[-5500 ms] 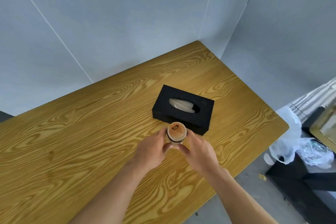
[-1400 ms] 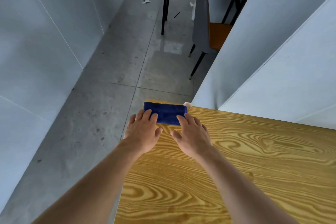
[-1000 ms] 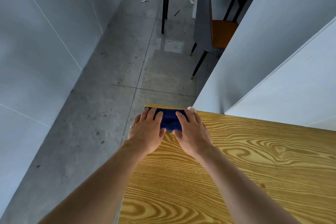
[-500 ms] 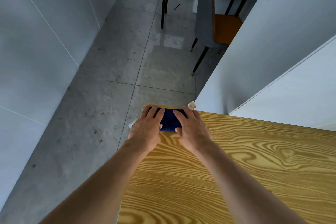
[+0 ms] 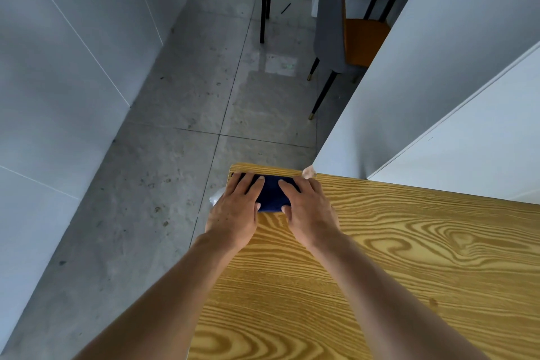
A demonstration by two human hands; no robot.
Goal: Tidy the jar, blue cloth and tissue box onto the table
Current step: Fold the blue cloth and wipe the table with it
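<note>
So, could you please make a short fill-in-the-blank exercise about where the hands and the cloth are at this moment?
1. Both hands, the left hand and the right hand, lie flat on the ____ cloth.
2. The cloth lies at the far left ____ of the wooden table.
3. The chair beyond the table has an ____ seat.
4. The floor beside the table is made of grey ____.

Missing words: blue; corner; orange; tiles
</note>
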